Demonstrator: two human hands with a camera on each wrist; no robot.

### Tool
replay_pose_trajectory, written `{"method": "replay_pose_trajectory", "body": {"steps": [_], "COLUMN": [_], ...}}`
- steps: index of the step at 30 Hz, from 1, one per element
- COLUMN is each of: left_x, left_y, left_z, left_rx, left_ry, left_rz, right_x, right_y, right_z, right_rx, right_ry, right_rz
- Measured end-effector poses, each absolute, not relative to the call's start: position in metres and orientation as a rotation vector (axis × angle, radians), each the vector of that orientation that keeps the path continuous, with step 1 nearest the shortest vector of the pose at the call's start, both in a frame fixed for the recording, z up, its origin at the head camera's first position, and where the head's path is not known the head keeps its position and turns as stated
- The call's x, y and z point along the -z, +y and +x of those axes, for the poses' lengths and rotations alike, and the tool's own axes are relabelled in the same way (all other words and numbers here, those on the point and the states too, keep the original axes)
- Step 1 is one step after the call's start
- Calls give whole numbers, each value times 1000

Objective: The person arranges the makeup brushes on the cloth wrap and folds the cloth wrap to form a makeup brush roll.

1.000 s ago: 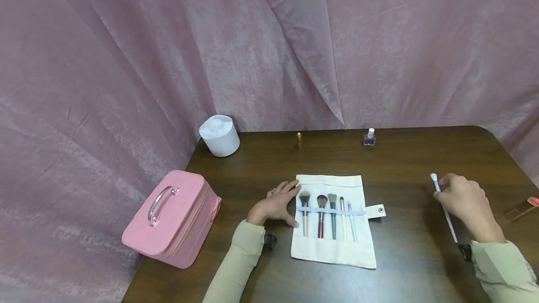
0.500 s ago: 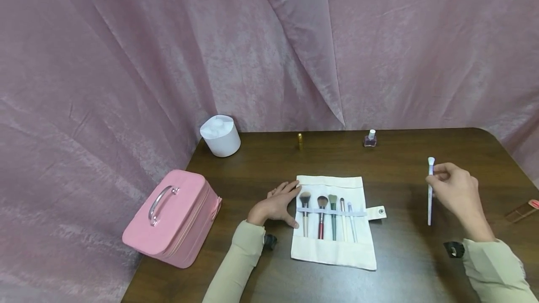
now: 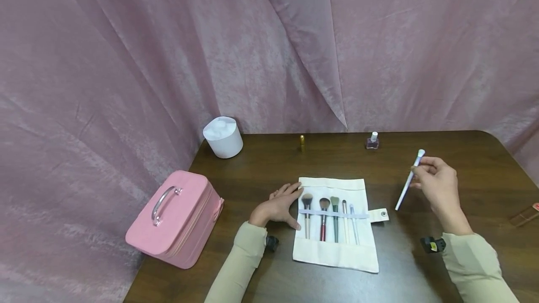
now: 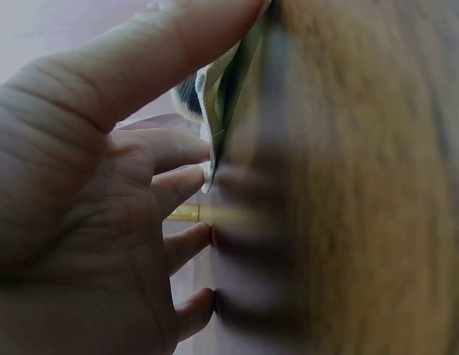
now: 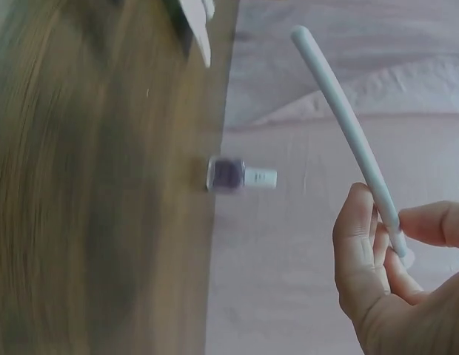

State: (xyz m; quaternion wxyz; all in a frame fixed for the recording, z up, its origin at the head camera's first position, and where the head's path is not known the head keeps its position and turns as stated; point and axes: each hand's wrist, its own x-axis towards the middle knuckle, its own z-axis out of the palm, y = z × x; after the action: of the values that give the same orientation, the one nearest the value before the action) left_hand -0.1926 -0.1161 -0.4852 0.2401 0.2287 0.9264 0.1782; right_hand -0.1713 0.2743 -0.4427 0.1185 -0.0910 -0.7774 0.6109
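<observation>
From the head camera, the right hand (image 3: 435,182) is pinching a slim white brush (image 3: 409,179) near its tufted end, thumb against fingertips, and is holding it in the air above the table (image 3: 463,153), tilted so the handle is pointing down and left toward the cream brush roll (image 3: 334,247). The left hand (image 3: 279,207) is lying flat with fingers spread and relaxed, pressing on the roll's left edge, just beside the five brushes (image 3: 330,216) tucked under the elastic band. A pink case (image 3: 174,219), a white tub (image 3: 223,137), a small gold tube (image 3: 302,142) and a nail polish bottle (image 3: 372,140) are standing around the table. The left wrist camera is showing the fingers (image 4: 178,192) lying extended against the cloth edge, with the rest blurred. The right wrist camera is showing the white brush (image 5: 348,126) pinched at its end between thumb and fingers (image 5: 429,222), the polish bottle (image 5: 237,175) beyond it. Judging from this, sliding the handle in well calls for lining the tip up with the free space at the band's right end, keeping the roll pinned flat, and going in at a low angle so the band is not bunching.
</observation>
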Motion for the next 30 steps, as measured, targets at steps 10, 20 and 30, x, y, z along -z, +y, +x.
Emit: {"method": "replay_pose_trajectory", "body": {"steps": [10, 20, 30], "left_x": [486, 485, 483], "left_y": [-117, -118, -118], "left_z": [-194, -193, -193], "left_rx": [-480, -540, -554], "left_ry": [2537, 2514, 2499], "left_rz": [631, 654, 657], "right_x": [455, 472, 482], "right_y": [240, 217, 210], "right_z": [-187, -194, -195], "right_rx": [-1951, -1934, -2022], "right_ry": [-2142, -2233, -2352], "right_rz": [-316, -247, -90]}}
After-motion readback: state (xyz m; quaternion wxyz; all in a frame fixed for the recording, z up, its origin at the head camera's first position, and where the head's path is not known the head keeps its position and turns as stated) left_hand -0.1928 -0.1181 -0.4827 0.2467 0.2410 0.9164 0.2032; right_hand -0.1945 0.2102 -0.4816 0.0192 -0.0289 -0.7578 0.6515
